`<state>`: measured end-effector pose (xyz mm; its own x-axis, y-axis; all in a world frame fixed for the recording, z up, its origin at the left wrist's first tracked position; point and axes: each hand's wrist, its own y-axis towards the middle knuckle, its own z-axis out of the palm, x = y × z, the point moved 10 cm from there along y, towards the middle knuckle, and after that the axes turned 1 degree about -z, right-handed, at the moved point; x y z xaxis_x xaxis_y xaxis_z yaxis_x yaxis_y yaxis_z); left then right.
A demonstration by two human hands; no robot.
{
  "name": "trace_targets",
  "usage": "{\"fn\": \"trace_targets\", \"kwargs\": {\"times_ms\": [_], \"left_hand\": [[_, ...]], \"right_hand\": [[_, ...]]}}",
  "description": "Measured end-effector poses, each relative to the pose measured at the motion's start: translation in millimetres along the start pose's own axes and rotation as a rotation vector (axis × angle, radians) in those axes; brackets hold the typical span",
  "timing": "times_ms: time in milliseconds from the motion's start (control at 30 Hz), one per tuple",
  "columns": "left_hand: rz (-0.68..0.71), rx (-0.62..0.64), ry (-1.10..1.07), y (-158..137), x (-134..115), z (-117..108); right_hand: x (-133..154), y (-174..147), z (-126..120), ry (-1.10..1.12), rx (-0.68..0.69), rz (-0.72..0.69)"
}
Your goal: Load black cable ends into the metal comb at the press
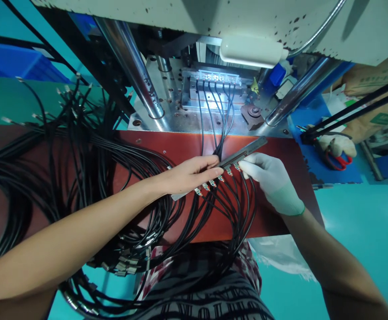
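My bare left hand (194, 174) presses down on a long dark metal fixture bar (244, 154) lying on the red-brown work board (280, 209). Several black cables with small metal connector tips (212, 183) sit in a row along the bar under my fingers. My right hand (269, 178), in a white glove, pinches a cable tip at the bar's right part. Behind, several black cables (214, 102) run into a metal mould block (210, 82) inside the machine.
A big tangle of black cables (74, 146) covers the left of the board and hangs over my lap. Two chrome machine columns (130, 62) flank the mould. Red-handled scissors (336, 161) lie on a blue mat at the right. A blue bin (10, 62) is far left.
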<state>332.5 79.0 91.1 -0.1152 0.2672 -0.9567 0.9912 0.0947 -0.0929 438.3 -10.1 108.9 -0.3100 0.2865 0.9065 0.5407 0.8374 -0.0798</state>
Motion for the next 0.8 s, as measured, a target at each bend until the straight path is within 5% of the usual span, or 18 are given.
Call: {"fn": "trace_targets", "kwargs": {"times_ms": [167,333,800], "left_hand": [[-0.009,-0.040,-0.027,0,2,0],[0.003,-0.052,-0.029,0,2,-1],[0.021,-0.032,-0.091,1,0,1]], "right_hand": [[33,-29,-16,-0.483,-0.259,-0.236],[69,-51,19,-1.062,-0.271,-0.486],[69,-44,22,-1.092,-0.277,-0.464]]}}
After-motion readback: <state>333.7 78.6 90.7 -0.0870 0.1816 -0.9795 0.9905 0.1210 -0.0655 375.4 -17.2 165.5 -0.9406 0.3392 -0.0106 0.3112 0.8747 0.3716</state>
